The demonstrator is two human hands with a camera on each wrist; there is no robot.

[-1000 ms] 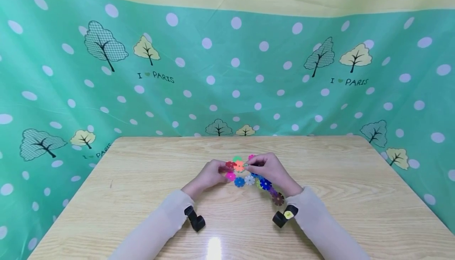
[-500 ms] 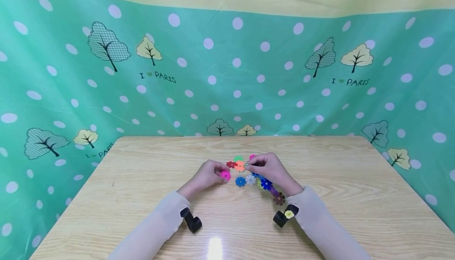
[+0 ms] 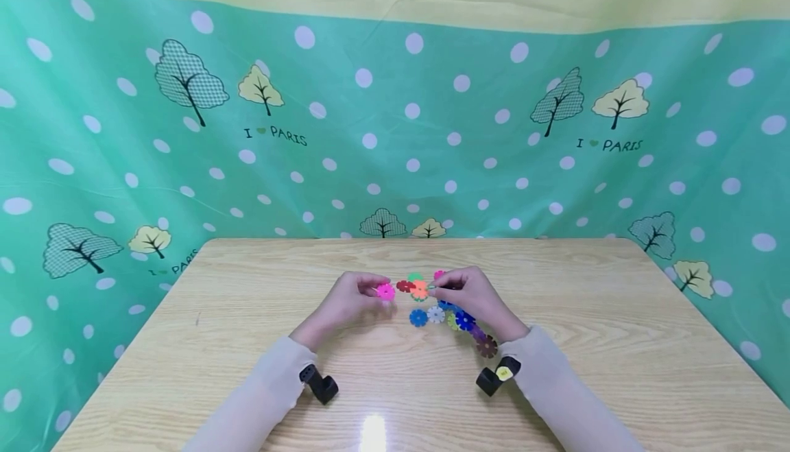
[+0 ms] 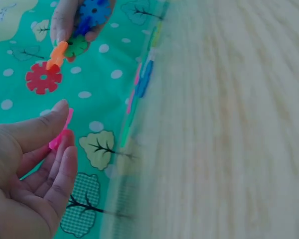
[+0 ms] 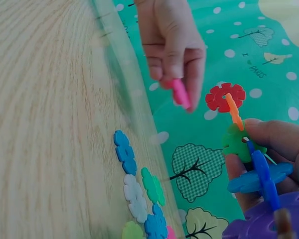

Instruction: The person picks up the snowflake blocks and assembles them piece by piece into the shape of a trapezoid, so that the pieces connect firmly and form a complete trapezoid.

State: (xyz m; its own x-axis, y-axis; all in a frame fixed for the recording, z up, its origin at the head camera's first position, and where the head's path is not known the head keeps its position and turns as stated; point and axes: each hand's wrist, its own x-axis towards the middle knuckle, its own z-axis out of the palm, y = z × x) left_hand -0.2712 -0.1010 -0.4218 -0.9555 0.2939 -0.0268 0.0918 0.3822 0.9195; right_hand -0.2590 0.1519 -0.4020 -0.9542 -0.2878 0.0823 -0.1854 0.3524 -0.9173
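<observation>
The left hand's fingers [image 4: 60, 164] are curled lightly, thumb against fingertips, pinching a single pink snowflake disc [image 3: 385, 292] by its edge; that leaves most of the piece free, probably so one of its notches can be offered to another piece. The left hand [image 3: 350, 299] carries it above the wooden table [image 3: 592, 342], just left of the assembly and not touching it. The right hand [image 3: 470, 295] grips a chain of interlocked discs [image 5: 249, 164] with thumb and bent fingers closed round the green and blue pieces, so that the orange disc [image 5: 234, 112] and the red disc [image 5: 225, 97] slotted onto it stick out past the fingertips towards the pink one. More loose discs, among them a blue disc [image 3: 417, 317] and a white disc [image 3: 435, 314], lie flat on the table in front of the right hand. No container of any kind shows; the pieces rest on the bare tabletop.
</observation>
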